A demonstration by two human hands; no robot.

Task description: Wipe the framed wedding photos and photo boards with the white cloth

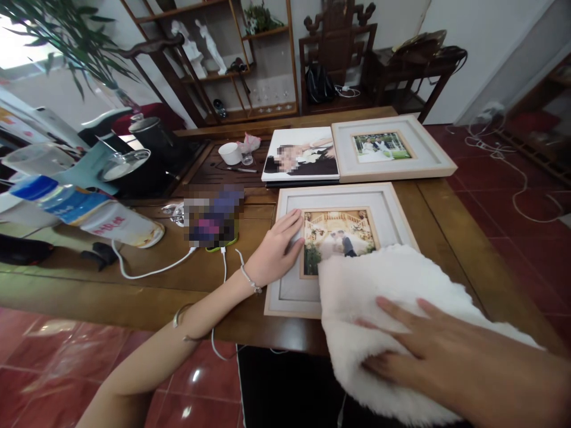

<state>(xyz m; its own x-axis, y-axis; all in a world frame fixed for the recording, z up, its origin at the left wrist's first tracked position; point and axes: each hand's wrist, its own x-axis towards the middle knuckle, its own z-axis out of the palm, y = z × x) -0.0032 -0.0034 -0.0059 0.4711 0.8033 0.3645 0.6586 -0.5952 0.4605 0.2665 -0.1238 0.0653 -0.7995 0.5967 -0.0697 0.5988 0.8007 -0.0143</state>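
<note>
A light wooden picture frame (395, 208) with a wide grey-white mat and a couple's photo lies flat near the table's front edge. My left hand (273, 252) rests on its left side, fingers stretched out toward the photo. Over the frame's lower right part is a white fluffy cloth (379, 270), which hides that corner and some of the photo. My right hand (414, 339) grips the cloth from above, with part of it folded around the fingers.
Behind lie a second framed photo (430, 151) and a photo panel (303, 172). A phone (216, 217) on a white cable, a milky bottle (98, 217), a white cup (229, 153) and a dark pot (154, 139) stand leftward on the wooden table (455, 238).
</note>
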